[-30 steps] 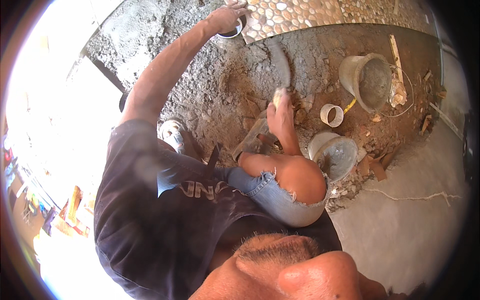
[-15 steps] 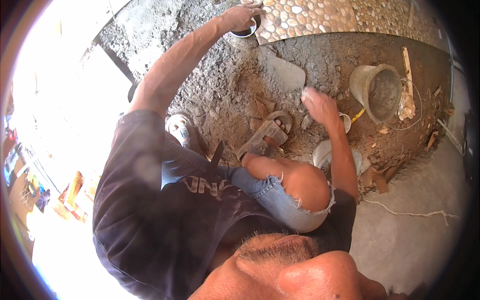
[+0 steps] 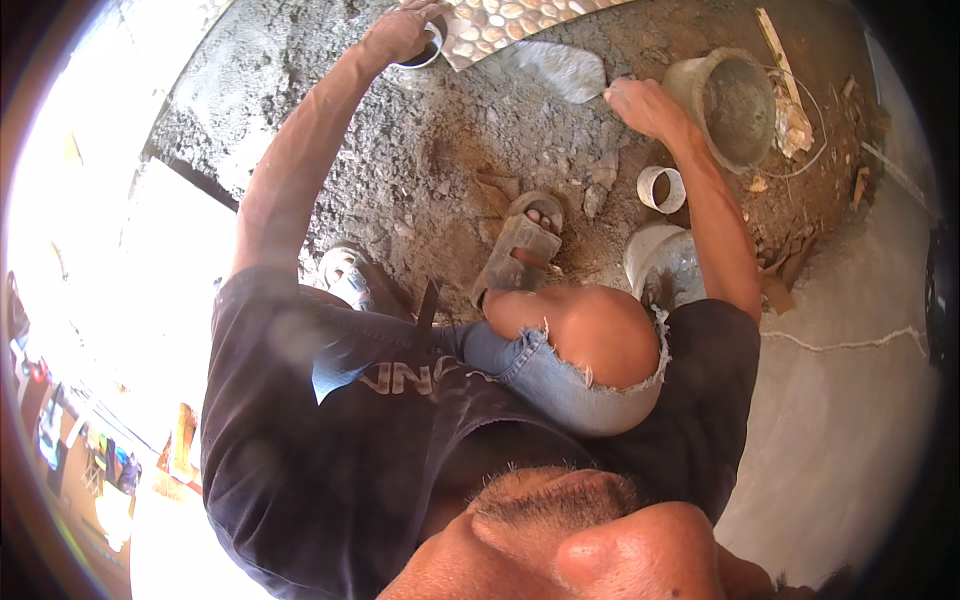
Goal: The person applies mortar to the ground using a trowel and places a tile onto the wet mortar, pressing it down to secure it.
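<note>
My left hand (image 3: 398, 34) is stretched out at the far left, over the rim of a white round pipe (image 3: 420, 60) set in the grey mortar. Its fingers extend toward the corner of a pebble-patterned tile (image 3: 490, 35), and their tips are partly cut off by the picture's edge. Out to the right, my right hand (image 3: 640, 105) is closed at the near end of a trowel (image 3: 570, 70), whose mortar-coated blade lies flat against the ground just in front of the tile. The trowel's handle is mostly hidden in the fingers.
Rough wet mortar (image 3: 400, 170) covers the ground before my sandalled feet. Beside my right forearm stand a mortar-crusted bucket (image 3: 735, 105), a short white pipe ring (image 3: 662, 190) and a white tub (image 3: 655, 250). A wooden stick (image 3: 778, 50) and a string (image 3: 850, 340) lie farther right.
My right hand and the trowel have moved away from me, with the blade now closer to the tile. My left hand stays by the pipe. The whole view has shifted, uncovering the pipe ring.
</note>
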The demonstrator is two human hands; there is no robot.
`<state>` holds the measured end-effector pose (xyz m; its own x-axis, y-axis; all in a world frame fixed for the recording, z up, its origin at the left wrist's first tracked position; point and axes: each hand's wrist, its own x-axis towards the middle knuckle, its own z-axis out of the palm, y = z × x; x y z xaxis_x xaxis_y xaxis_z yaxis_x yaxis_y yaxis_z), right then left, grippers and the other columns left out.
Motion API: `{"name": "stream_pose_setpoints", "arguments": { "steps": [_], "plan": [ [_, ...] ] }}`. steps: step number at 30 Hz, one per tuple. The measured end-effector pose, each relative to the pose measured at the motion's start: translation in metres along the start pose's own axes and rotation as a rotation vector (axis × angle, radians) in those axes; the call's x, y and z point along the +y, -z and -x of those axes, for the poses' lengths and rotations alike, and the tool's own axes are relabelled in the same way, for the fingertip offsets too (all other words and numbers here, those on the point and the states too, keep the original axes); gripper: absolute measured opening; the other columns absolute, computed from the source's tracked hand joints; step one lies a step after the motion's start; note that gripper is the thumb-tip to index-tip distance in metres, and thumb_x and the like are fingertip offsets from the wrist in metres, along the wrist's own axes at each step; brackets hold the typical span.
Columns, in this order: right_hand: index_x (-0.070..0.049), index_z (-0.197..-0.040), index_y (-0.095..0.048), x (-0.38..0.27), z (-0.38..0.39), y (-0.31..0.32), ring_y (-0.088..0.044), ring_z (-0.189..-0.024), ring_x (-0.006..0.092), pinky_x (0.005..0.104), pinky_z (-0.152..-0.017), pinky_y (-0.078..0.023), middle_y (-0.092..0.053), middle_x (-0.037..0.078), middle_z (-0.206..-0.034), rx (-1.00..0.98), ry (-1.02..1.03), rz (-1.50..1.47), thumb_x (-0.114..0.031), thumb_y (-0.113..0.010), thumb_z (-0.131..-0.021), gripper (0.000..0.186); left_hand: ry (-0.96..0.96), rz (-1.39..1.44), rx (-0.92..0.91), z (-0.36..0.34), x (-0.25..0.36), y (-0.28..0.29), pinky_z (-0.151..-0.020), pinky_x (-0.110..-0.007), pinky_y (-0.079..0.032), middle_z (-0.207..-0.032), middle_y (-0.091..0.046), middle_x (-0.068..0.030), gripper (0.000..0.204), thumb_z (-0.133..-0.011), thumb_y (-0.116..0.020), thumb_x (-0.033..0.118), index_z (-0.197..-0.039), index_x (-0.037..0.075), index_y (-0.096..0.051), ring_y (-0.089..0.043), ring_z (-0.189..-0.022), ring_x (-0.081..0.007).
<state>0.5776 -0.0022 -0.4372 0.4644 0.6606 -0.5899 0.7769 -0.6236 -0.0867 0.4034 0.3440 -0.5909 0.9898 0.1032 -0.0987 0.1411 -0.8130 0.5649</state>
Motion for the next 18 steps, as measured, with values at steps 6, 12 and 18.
{"name": "stream_pose_setpoints", "arguments": {
  "steps": [6,12,18],
  "plan": [
    [-0.002,-0.108,-0.054,-0.006,0.083,-0.024,-0.06,-0.093,0.0478,0.0546,-0.079,-0.046,-0.064,0.029,-0.093,0.174,-0.275,-0.289,-0.037,-0.047,-0.097,0.037,-0.074,0.05,-0.011,-0.01,-0.005,-0.005,-0.109,-0.043,-0.039,-0.142,-0.045,-0.0242,0.053,-0.072,-0.058,0.005,-0.125,0.011,-0.057,-0.042,-0.132,-0.0392],
    [0.002,-0.118,-0.051,-0.075,0.161,-0.128,-0.059,-0.098,0.0485,0.0493,-0.079,-0.046,-0.061,0.032,-0.104,0.188,-0.434,-0.823,-0.027,-0.055,-0.095,0.038,0.025,0.055,-0.128,-0.019,-0.021,-0.014,-0.107,-0.041,-0.042,-0.124,-0.063,-0.0126,0.045,-0.078,-0.05,0.006,-0.12,0.013,-0.062,-0.049,-0.128,-0.0334],
    [0.005,-0.118,-0.052,-0.115,0.138,-0.119,-0.058,-0.1,0.0495,0.0508,-0.082,-0.046,-0.061,0.032,-0.106,0.122,-0.132,-0.722,-0.029,-0.051,-0.095,0.041,-0.139,0.038,-0.022,0.0,-0.013,0.015,-0.107,-0.038,-0.041,-0.136,-0.052,-0.0178,0.054,-0.076,-0.056,0.009,-0.13,0.011,-0.055,-0.047,-0.13,-0.0315]
  ]
}}
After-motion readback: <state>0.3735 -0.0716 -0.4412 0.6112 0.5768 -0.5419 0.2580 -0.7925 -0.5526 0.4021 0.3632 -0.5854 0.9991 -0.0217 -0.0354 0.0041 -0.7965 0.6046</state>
